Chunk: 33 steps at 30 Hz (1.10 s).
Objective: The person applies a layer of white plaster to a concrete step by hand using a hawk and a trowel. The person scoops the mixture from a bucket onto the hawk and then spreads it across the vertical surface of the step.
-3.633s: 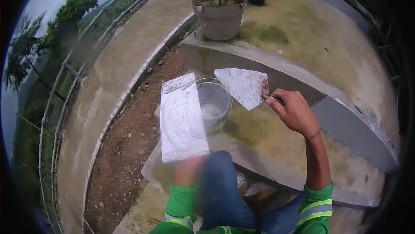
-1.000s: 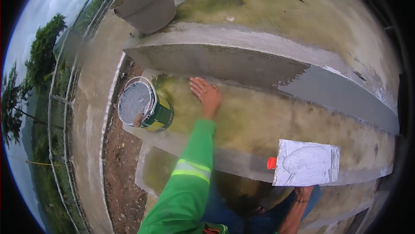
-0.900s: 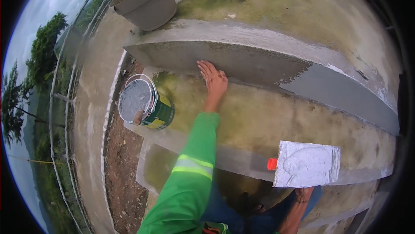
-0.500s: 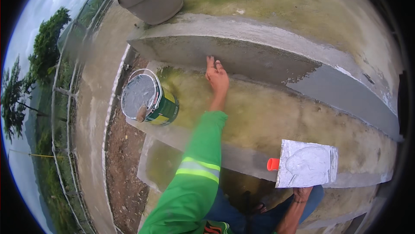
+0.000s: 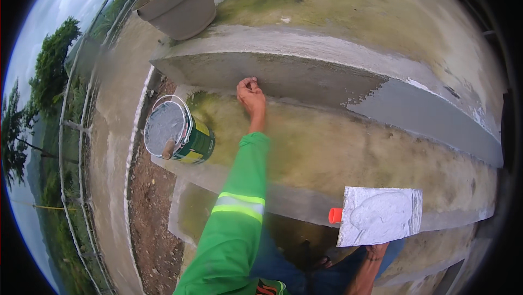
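My left hand [image 5: 251,98], in a green sleeve, is at the concrete step's upright face [image 5: 305,77], fingers curled with the tips together. Whether something small is between them I cannot make out. My right hand [image 5: 377,250] grips a flat silvery board [image 5: 346,235] from below, its fingers mostly hidden. Grey paste [image 5: 384,213] is spread on the board, and an orange handle-like piece [image 5: 335,215] juts out at its left edge. The step face is dark at the middle and carries a smooth grey coat [image 5: 430,112] toward the right.
A green bucket [image 5: 199,145] of grey paste stands on the tread at left, a brown handle-like end [image 5: 169,148] at its rim. A large planter [image 5: 182,11] sits on the upper level. Bare soil [image 5: 152,208] and a railing [image 5: 64,169] lie left.
My left hand has gone from outstretched fingers against the step face to curled fingers, shifting slightly left and down in view. The board has moved slightly left and down.
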### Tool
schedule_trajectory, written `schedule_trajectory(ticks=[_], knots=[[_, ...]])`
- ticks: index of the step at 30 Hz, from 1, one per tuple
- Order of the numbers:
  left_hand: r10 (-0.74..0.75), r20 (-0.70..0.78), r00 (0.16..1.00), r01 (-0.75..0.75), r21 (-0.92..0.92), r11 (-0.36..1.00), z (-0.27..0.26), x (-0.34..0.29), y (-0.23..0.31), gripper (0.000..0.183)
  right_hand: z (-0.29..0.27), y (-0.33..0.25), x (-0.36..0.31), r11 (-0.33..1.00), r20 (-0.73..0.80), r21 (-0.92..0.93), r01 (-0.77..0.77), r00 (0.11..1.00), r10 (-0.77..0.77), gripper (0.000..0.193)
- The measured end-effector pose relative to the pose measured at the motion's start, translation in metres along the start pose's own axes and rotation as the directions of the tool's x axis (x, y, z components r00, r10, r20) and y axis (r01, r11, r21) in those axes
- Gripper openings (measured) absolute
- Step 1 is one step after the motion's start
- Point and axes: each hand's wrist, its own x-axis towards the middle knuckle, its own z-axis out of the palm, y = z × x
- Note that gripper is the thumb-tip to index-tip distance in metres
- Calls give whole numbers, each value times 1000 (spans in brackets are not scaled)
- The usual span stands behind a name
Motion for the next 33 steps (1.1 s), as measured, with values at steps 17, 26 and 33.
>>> schedule_trajectory(ticks=[17,26,33], knots=[[36,737,675,-450,373,811,-145,-28,30,16,18,2,-7,994,31,106,-38,999,35,54],[-212,798,564,-560,559,611,-225,-38,0,18,97,-5,43,904,106,-397,160,986,-128,28],[227,646,728,-572,391,721,-145,-43,-63,27,189,54,142,984,37,153,-93,995,88,34]])
